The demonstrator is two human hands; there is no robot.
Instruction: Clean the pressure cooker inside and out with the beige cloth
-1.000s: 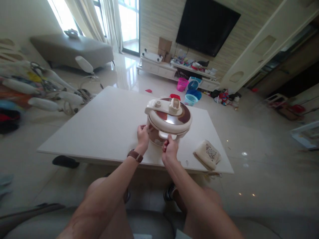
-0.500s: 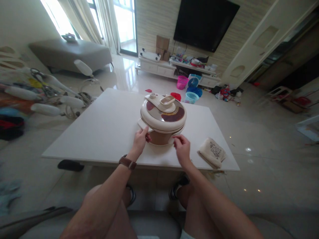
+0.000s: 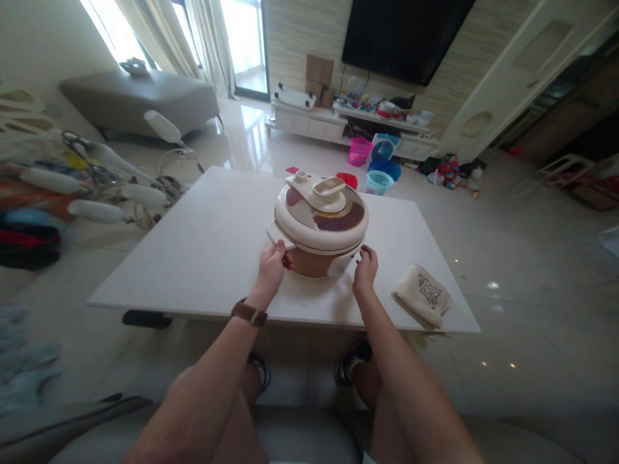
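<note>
A cream and brown electric pressure cooker stands on the white table in front of me, its shiny lid in place. My left hand is closed on the cream side handle, thumb on top and fingers curled beneath. At the cooker's right side, my right hand has its fingers bent against the body just under the lid rim; the exact contact is partly hidden. A pale control panel shows on the front, left of that hand.
A folded beige cloth with a dark print lies at the right front of the white table. Beyond the table are a pink basket, a light blue basket and a low TV cabinet. A lamp with several white shades is at left.
My right hand has moved from the front panel outward to the cooker's right side, uncovering the panel. The left hand stays at its handle. The view has shifted slightly.
</note>
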